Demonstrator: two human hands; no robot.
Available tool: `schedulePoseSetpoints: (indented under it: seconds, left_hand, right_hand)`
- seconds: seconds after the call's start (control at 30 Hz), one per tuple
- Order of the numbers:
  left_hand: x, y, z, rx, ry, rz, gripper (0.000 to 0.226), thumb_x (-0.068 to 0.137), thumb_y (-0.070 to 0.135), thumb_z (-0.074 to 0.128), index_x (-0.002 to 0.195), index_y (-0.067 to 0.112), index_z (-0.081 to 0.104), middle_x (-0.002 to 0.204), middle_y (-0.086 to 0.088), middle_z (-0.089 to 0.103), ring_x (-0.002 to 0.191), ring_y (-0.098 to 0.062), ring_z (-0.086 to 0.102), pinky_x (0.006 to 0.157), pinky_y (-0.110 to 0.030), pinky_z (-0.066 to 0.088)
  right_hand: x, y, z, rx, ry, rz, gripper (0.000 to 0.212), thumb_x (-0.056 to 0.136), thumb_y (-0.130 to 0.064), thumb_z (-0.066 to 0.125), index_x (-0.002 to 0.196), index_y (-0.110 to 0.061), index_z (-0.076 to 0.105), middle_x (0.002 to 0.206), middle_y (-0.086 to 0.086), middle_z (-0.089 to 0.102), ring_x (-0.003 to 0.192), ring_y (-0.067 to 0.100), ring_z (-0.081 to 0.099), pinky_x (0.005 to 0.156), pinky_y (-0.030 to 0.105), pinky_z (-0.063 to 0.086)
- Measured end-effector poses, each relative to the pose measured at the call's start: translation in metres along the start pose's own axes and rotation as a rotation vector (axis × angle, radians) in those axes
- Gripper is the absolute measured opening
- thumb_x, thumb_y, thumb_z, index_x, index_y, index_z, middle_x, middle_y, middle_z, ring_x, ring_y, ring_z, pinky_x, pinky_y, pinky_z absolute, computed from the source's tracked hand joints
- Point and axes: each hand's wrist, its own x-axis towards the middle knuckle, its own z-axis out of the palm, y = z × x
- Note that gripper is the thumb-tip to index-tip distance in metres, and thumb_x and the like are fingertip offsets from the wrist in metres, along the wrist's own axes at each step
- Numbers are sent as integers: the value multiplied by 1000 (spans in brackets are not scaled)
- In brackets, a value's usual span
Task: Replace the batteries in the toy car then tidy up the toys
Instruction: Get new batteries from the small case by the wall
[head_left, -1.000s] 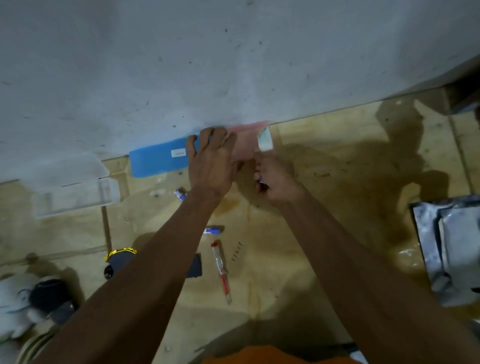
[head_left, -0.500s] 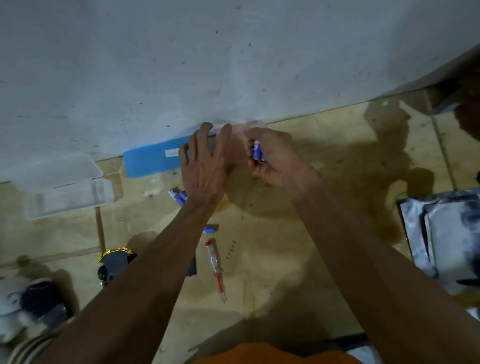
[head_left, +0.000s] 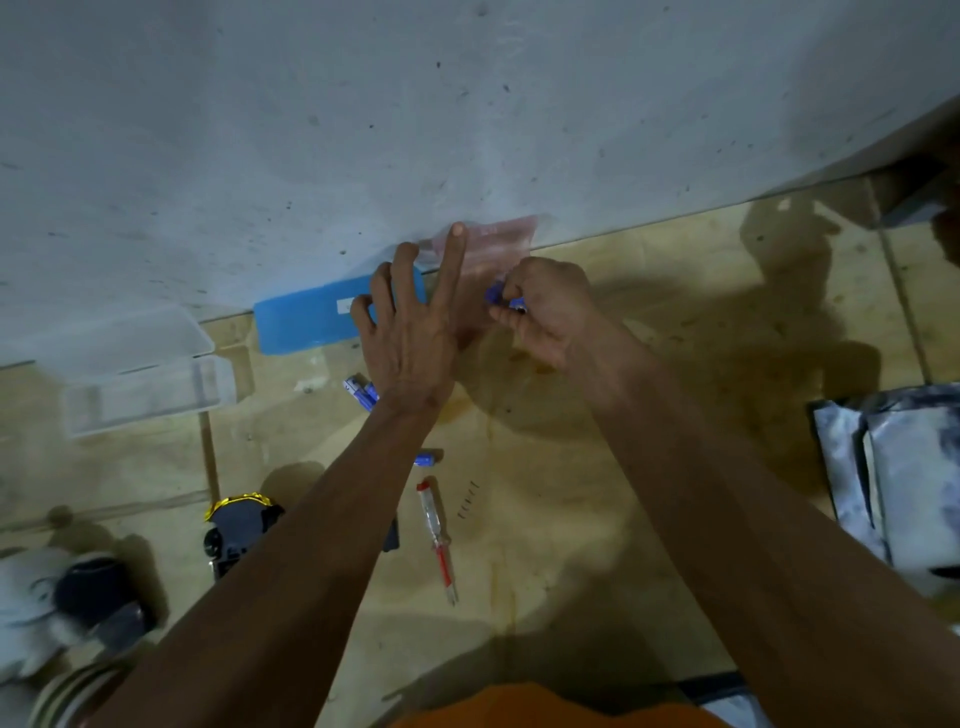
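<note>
The right hand (head_left: 540, 312) pinches small blue batteries (head_left: 501, 299) in its fingertips, close to the wall (head_left: 363, 130). The left hand (head_left: 410, 338) is beside it with fingers spread, its index finger laid over a pink pouch (head_left: 498, 244) that leans on the wall. Left of that pouch a blue case (head_left: 306, 322) lies at the foot of the wall, and farther left a clear plastic box (head_left: 140, 374) sits open. More batteries (head_left: 359, 391) lie on the floor (head_left: 597, 519) by the left wrist. Nearer the person, a red-handled screwdriver (head_left: 437, 540) lies with tiny screws (head_left: 467, 500) just to its right. A dark toy car (head_left: 241, 530) with yellow trim sits left of the screwdriver, partly behind the left forearm.
</note>
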Motion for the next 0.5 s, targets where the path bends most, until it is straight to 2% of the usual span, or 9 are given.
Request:
schedulePoseSetpoints:
  seconds: [0.07,0.13,0.17,0.23,0.3,0.37,0.43,0.5]
  left_hand:
    - [1,0,-1,14,5,2,90,88,21,73,157,37,18,141,-13,39,118,-34,47,88,-51,46]
    - [2,0,0,16,4,1,94,86,21,76,157,37,17,140,-13,41,116,-33,46,87,-50,45]
    - [2,-1,1,17,2,0,96,84,22,77,157,37,17,139,-13,42,115,-32,45,87,-49,45]
    - [0,-2,2,24,1,-1,100,82,24,80,157,37,16,138,-12,42,115,-31,44,86,-49,44]
    - [0,-2,2,25,-1,-6,103,80,30,83,157,37,16,139,-11,42,115,-30,43,87,-49,44]
    - [0,-2,1,-1,-20,-2,104,78,39,84,157,37,16,140,-12,42,117,-31,42,89,-51,45]
    - [0,-2,2,-14,-33,-2,105,76,42,84,157,36,18,140,-13,44,118,-31,40,90,-51,45]
    - [1,-3,3,10,-25,-5,107,76,39,85,158,37,16,140,-12,44,120,-30,39,91,-51,45]
  right_hand:
    - [-4,-1,1,-16,4,-19,21,84,17,48,74,1,58,74,8,61,79,23,62,84,39,59]
    - [-7,-2,0,-13,11,-44,27,83,20,47,70,-1,57,61,4,58,66,18,58,77,35,58]
    - [-8,-2,-1,-18,13,-54,26,82,20,45,72,-1,57,64,5,58,65,17,57,78,36,59]
    - [-8,-1,-1,-16,5,-61,25,82,21,43,90,3,59,77,9,58,71,19,59,77,37,60]
    - [-8,-1,0,15,-17,-56,35,82,21,42,106,0,55,84,11,57,76,20,62,72,34,61]
    - [-10,-1,0,68,-23,-57,27,84,20,43,96,-2,53,86,12,59,78,23,64,75,34,60]
    - [-8,1,0,82,4,-58,26,85,17,45,92,-6,55,92,15,63,84,27,67,85,43,60]
    - [-4,4,-2,10,74,-87,37,82,9,50,115,-6,56,108,16,66,95,28,69,87,45,60]
